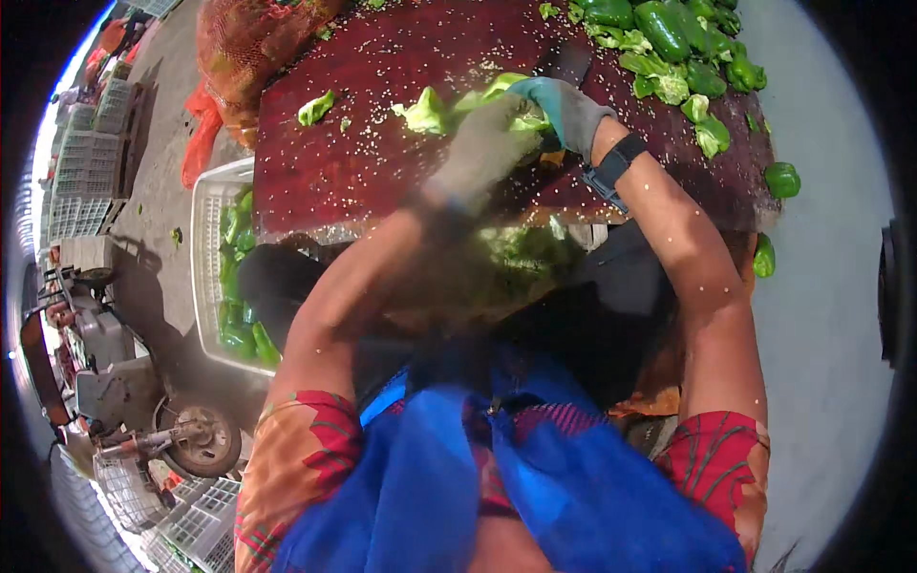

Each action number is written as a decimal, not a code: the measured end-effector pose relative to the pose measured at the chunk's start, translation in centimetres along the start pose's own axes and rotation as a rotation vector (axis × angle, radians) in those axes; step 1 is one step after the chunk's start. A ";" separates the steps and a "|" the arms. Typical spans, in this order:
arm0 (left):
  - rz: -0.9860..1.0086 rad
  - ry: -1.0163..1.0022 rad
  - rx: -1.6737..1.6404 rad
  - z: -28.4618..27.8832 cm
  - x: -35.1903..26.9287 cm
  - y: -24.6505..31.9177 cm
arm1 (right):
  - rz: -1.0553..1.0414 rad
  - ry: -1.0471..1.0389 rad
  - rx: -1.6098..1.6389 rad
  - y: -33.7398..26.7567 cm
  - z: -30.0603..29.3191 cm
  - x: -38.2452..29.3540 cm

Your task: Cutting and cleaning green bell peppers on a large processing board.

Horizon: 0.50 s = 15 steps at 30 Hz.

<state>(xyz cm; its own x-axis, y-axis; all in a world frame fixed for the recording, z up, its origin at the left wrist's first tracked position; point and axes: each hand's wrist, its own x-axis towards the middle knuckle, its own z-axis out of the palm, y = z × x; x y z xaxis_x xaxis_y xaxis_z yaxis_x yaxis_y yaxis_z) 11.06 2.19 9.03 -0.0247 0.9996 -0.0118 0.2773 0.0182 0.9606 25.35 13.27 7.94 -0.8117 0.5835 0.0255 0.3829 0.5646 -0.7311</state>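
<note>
Both hands are gloved and meet over a dark red tabletop (337,172) strewn with pale seeds. My left hand (494,147), in a greyish glove, is blurred by motion, and its grip is hard to make out. Against it, my right hand (566,107), in a teal and grey glove with a black band at the wrist, curls around a light green bell pepper piece (530,120). Another pale green piece (494,87) touches the hands from behind. To their left lies a torn pepper core (424,113). Beyond my right hand is a dark flat shape (569,61), not clearly identifiable.
Green bell peppers (663,32) and pepper scraps (666,82) pile up at the far right. One pepper (781,179) sits past the table's right edge. At left stand a white plastic crate (204,286) of peppers and an orange mesh sack (243,57). A parked motor vehicle (129,387) is farther left.
</note>
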 end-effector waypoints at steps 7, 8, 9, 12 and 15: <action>-0.119 -0.191 -0.307 -1.1 -0.1 0.9 | 0.039 -0.106 0.235 -2.1 -0.7 -0.7; -0.143 -0.160 -0.322 -1.0 0.1 0.6 | 0.036 -0.103 0.232 -2.6 -0.8 -0.7; -0.168 -0.123 -0.337 -1.2 0.5 0.0 | 0.175 0.025 0.224 -3.4 -0.5 -0.6; -0.075 -0.160 -0.206 -2.6 2.2 -1.0 | 0.402 0.278 -0.006 -7.1 0.2 -1.8; -0.018 -0.176 -0.057 -2.3 1.1 -0.4 | 0.260 0.385 0.032 -6.9 1.7 -2.8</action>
<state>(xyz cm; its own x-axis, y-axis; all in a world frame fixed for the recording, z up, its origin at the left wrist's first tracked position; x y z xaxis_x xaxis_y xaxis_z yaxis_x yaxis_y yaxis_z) 8.75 3.25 9.31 0.1410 0.9873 -0.0731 0.2234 0.0402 0.9739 24.20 6.76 11.70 -0.4651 0.8811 0.0854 0.5338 0.3560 -0.7670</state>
